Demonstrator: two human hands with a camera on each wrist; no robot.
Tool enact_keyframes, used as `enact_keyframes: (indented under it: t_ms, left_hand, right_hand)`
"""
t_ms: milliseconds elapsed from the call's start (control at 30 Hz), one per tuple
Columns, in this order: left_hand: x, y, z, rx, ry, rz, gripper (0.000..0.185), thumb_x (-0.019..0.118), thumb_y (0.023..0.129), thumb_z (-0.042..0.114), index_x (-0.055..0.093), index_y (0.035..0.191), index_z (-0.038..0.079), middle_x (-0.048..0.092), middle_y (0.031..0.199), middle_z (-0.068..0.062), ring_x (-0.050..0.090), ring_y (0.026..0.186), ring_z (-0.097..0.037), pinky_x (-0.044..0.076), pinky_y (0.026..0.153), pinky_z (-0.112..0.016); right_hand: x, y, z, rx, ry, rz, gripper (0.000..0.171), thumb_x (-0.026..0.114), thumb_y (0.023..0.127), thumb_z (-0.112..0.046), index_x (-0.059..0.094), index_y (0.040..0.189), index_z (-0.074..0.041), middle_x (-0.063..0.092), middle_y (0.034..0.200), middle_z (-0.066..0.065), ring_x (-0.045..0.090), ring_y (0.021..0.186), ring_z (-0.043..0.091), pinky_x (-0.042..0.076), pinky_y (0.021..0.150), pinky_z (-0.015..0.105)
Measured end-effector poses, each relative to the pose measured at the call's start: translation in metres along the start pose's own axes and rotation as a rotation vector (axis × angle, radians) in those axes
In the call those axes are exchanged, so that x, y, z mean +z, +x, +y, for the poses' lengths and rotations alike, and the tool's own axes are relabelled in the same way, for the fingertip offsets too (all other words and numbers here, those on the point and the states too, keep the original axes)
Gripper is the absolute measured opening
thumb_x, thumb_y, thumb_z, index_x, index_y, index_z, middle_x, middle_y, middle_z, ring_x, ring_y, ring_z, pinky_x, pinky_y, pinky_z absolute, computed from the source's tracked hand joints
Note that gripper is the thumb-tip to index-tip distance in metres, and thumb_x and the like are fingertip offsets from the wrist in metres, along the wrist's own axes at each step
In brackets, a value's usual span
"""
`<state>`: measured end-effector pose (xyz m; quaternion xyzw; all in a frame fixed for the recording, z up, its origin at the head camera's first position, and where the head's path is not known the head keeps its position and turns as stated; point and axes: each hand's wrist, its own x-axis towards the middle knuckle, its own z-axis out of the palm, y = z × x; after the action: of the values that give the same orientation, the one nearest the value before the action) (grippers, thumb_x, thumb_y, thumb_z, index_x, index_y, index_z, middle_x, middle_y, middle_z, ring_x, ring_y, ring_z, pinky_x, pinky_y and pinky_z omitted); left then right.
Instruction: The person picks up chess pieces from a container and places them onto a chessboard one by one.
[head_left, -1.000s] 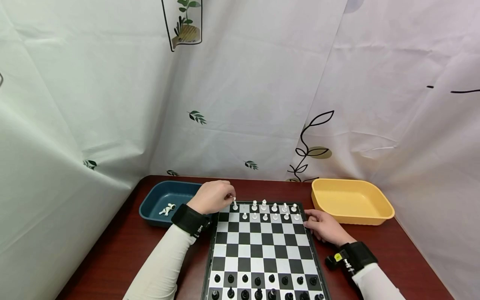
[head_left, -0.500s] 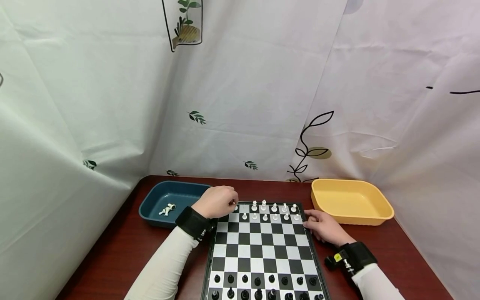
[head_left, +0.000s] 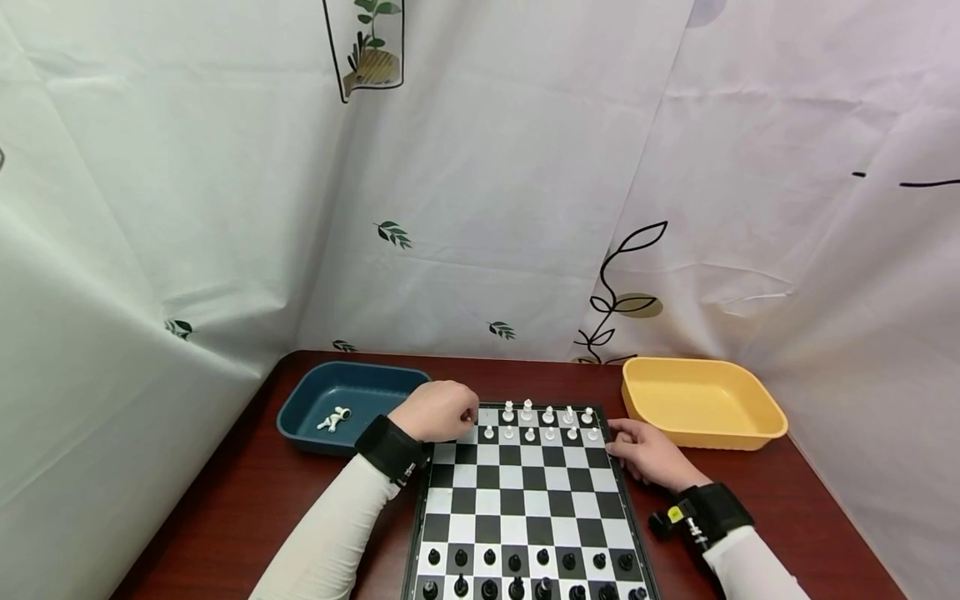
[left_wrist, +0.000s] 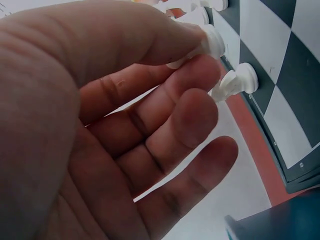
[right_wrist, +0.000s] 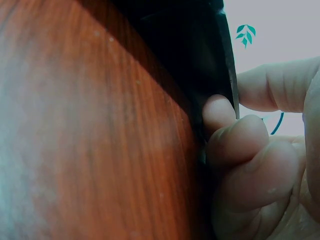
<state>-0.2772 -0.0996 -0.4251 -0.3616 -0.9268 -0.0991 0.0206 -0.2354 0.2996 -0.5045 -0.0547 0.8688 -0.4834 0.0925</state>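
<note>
Bare mid-board squares [head_left: 525, 492] (pieces either end)

Glossy plastic chess pieces [head_left: 547, 414], smooth dark-red wood table [head_left: 247, 500], matt yellow plastic tray [head_left: 701, 404].

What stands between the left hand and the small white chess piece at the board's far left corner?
Nothing visible. The left hand already pinches the small white chess piece between thumb and fingertips; a second white piece stands just beside it on the black-and-white chessboard.
</note>
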Motion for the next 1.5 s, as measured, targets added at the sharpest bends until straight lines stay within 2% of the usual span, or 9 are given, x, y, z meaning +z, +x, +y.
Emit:
enact_keyframes:
  t_ms: [167,333,567,967,1267,1400,1500]
  left_hand:
    - [0.003,0.001,0.001,-0.018,0.005,-0.017,0.028,0.075,0.097,0.008,0.072,0.077,0.027,0.049,0.063,0.013,0.044,0.061,-0.008,0.039,0.059,-0.029]
    - [0.006,0.002,0.002,-0.023,0.011,-0.026,0.028,0.076,0.098,0.009,0.071,0.077,0.027,0.053,0.065,0.012,0.047,0.063,-0.008,0.042,0.06,-0.029]
    - [0.011,0.003,0.0,-0.023,0.01,-0.041,0.036,0.072,0.096,0.004,0.064,0.068,0.026,0.039,0.061,0.011,0.036,0.06,-0.01,0.033,0.056,-0.029]
    - [0.011,0.003,-0.002,-0.011,0.006,-0.037,0.045,0.07,0.094,0.0,0.051,0.063,0.027,0.027,0.064,0.01,0.025,0.062,-0.011,0.025,0.055,-0.03]
    - [0.008,0.001,0.0,-0.029,-0.001,-0.054,0.036,0.072,0.096,0.003,0.065,0.07,0.025,0.04,0.062,0.011,0.036,0.062,-0.011,0.033,0.058,-0.03]
    - [0.006,0.0,-0.001,-0.049,-0.006,-0.059,0.026,0.076,0.097,0.007,0.073,0.078,0.025,0.052,0.065,0.012,0.046,0.063,-0.01,0.041,0.061,-0.031]
    - [0.004,0.0,-0.001,-0.064,-0.011,-0.058,0.019,0.08,0.097,0.011,0.076,0.084,0.024,0.056,0.068,0.012,0.05,0.065,-0.009,0.044,0.063,-0.032]
  right_hand:
    - [0.0,0.0,0.001,-0.002,0.003,0.001,0.064,0.076,0.102,-0.016,0.051,0.154,0.012,0.056,0.068,0.004,0.053,0.052,0.021,0.045,0.045,0.033]
    - [-0.001,0.001,0.001,-0.006,0.005,-0.001,0.064,0.076,0.102,-0.016,0.052,0.154,0.012,0.056,0.068,0.004,0.053,0.052,0.02,0.044,0.045,0.033]
    - [-0.001,0.0,0.0,-0.006,-0.003,0.002,0.065,0.077,0.102,-0.016,0.051,0.154,0.012,0.056,0.068,0.005,0.053,0.052,0.021,0.044,0.045,0.033]
    - [-0.001,-0.001,-0.001,-0.012,-0.019,0.004,0.065,0.077,0.102,-0.017,0.051,0.154,0.013,0.056,0.067,0.005,0.053,0.052,0.021,0.045,0.045,0.033]
    - [0.0,-0.001,-0.001,-0.001,-0.015,0.004,0.065,0.077,0.102,-0.017,0.051,0.155,0.012,0.057,0.068,0.005,0.053,0.053,0.021,0.045,0.045,0.033]
    - [0.0,-0.001,-0.001,0.0,-0.013,0.005,0.063,0.076,0.102,-0.017,0.052,0.154,0.012,0.057,0.069,0.005,0.054,0.053,0.021,0.045,0.046,0.033]
    - [0.0,-0.001,-0.001,-0.003,-0.015,0.008,0.063,0.076,0.102,-0.015,0.052,0.154,0.012,0.057,0.069,0.005,0.053,0.052,0.021,0.045,0.045,0.033]
